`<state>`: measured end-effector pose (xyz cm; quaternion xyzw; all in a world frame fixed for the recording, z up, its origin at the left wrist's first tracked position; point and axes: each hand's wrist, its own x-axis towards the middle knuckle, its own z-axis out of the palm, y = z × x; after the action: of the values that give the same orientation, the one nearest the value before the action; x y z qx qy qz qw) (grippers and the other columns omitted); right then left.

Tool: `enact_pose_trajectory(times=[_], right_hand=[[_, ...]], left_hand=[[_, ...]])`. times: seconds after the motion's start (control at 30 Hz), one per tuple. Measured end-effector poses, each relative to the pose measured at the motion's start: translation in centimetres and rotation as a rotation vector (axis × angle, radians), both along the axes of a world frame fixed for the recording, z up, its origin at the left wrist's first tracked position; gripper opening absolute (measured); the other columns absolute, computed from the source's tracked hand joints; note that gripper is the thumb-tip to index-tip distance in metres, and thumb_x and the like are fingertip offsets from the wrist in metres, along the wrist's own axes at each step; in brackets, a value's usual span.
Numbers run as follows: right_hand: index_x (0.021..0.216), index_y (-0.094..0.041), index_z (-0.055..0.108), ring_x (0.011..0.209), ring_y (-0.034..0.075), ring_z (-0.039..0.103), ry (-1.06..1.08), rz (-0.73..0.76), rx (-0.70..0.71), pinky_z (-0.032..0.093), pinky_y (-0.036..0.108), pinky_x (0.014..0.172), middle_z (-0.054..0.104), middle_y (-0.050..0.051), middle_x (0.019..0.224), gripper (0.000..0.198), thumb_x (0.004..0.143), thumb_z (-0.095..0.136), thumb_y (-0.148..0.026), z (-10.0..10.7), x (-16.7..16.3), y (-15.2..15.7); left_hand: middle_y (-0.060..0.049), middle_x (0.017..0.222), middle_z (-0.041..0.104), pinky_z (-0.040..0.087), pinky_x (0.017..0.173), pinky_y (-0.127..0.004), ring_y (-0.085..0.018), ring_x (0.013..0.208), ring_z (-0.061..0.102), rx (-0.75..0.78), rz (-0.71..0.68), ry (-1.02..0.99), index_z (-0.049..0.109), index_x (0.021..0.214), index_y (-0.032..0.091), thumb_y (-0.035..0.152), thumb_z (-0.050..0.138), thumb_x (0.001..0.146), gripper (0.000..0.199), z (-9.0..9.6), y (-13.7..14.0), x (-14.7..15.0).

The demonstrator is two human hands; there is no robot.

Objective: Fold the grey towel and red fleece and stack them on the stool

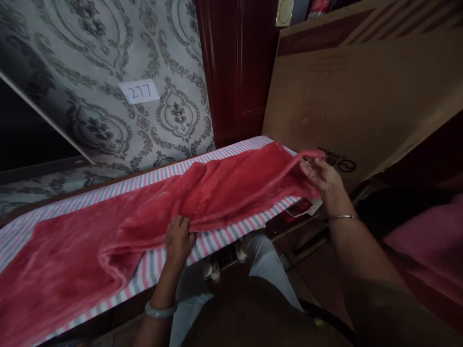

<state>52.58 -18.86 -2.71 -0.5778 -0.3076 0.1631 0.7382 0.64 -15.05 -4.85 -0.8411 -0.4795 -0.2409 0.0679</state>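
A long red plush blanket (pixel 224 183) lies crumpled over a striped cloth (pixel 144 274) that covers a narrow table. My left hand (pixel 180 239) grips the blanket's near edge at about its middle, fingers curled over the hem. At the right end, my right hand (pixel 320 174) pinches a corner of the blanket and lifts it off the cloth. Folds run across the blanket between my hands, and one raised fold lies left of my left hand. The blanket's left end runs out of view.
Behind the table is a patterned wall with a paper label (pixel 140 91) reading 277. A large cardboard box (pixel 354 86) stands at the right beside a dark red door panel (pixel 238 67). A dark screen (pixel 32 125) is at the left. Pink fabric (pixel 430 241) lies at the far right.
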Motion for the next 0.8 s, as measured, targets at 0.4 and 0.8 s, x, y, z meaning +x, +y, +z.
enact_pose_trajectory(times=[0.4,0.8], right_hand=[[0.107,-0.009,0.070,0.104,0.032,0.062,-0.250,-0.442,-0.642,0.048,0.047,0.093,0.071,0.018,0.103,0.036,0.076,0.058,-0.020,-3.1,-1.5,-3.6],[0.128,-0.015,0.064,0.111,0.030,0.057,-0.553,-0.542,-0.815,0.045,0.041,0.094,0.062,0.018,0.118,0.047,0.084,0.049,-0.016,-2.2,-0.3,-2.9]], left_hand=[[-0.011,0.091,0.067,0.049,0.080,-0.040,-0.031,0.090,0.064,0.037,-0.074,0.000,0.068,0.106,0.017,0.020,0.051,0.073,0.037,-0.5,1.2,-0.5],[-0.010,0.084,0.064,0.048,0.075,-0.036,-0.029,0.085,0.063,0.156,-0.129,0.000,0.070,0.097,0.014,0.024,0.053,0.077,0.028,-0.7,1.2,-0.7]])
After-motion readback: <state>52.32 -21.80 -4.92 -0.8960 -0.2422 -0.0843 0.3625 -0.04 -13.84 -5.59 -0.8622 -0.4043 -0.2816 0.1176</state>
